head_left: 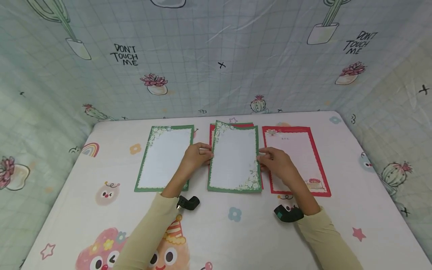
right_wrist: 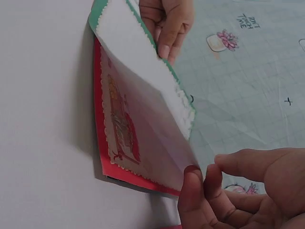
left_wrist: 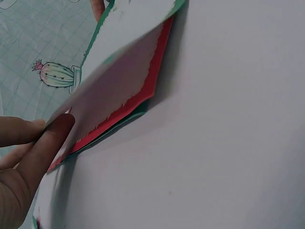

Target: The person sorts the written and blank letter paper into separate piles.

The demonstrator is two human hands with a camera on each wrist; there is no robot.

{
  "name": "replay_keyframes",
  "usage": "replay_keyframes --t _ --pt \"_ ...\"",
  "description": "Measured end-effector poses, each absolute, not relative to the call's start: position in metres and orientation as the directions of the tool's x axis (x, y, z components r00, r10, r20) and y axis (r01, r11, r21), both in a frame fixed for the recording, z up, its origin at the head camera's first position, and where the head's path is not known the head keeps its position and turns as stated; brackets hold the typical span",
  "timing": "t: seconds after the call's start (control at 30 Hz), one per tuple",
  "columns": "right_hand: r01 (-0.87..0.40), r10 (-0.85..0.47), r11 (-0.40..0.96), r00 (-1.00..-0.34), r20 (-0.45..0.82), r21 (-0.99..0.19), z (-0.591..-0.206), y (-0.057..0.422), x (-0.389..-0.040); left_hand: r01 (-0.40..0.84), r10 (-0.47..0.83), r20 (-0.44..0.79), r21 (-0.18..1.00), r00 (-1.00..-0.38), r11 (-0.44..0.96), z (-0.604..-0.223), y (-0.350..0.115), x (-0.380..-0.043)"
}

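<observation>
A white paper sheet with a green floral border (head_left: 234,161) is held over the middle of the table, its surface bowed up in both wrist views. My left hand (head_left: 197,155) pinches its left edge, the thumb above and a finger (left_wrist: 52,143) below. At the right edge my right hand (head_left: 277,163) holds the same sheet between its fingertips. Under it lies a red-bordered sheet (right_wrist: 121,138), mostly covered in the head view. Below that, another green edge (left_wrist: 136,116) shows in the left wrist view.
To the left lies another green-bordered sheet (head_left: 165,161), partly behind my left wrist. A red-bordered sheet (head_left: 287,150) lies on the right, partly under my right forearm. The white table cover (head_left: 236,240) has cartoon prints. Patterned cloth (head_left: 202,48) hangs behind and at both sides.
</observation>
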State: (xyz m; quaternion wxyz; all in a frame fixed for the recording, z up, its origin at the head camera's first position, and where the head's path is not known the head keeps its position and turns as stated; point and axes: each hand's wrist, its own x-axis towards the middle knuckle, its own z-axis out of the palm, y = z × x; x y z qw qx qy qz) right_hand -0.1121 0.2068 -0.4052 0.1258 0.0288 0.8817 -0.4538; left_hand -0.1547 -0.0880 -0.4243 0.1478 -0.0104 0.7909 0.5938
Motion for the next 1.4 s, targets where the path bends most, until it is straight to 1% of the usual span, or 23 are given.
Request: replay_keyframes --t 0.23,0.47,0.73,1.0,1.17,1.4 --pt "0.168 -0.059 0.565 -0.968 -0.244 -0.807 -0.402 0.2062 -0.1125 -0.246 0.188 -0.295 0.938 -0.937 0.246 -0.4268 -0.0883 -0.1556" --pt "0.144 -0.058 0.603 -0.973 -0.223 -0.784 -0.3988 0.2069 -0.1116 -0.281 0.196 -0.325 0.934 -0.925 0.223 -0.4276 -0.0863 -0.1536" --pt "0.149 -0.068 0.514 -0.975 -0.213 -0.845 -0.3968 0.2098 -0.11 -0.294 0.25 -0.333 0.939 -0.909 0.181 -0.425 -0.087 -0.1493" --pt "0.168 -0.053 0.47 -0.975 -0.218 -0.866 -0.3967 0.2086 -0.1094 -0.287 0.203 -0.318 0.943 -0.926 0.165 -0.4269 -0.0885 -0.1472" --pt "0.188 -0.03 0.453 -0.974 -0.225 -0.872 -0.3971 0.2069 -0.1097 -0.302 0.178 -0.317 0.947 -0.932 0.11 -0.4273 -0.0909 -0.148" --pt "0.172 -0.042 0.358 -0.979 -0.2 -0.918 -0.3961 0.2094 -0.1087 -0.287 0.157 -0.287 0.958 -0.945 0.024 -0.425 -0.0906 -0.1506"
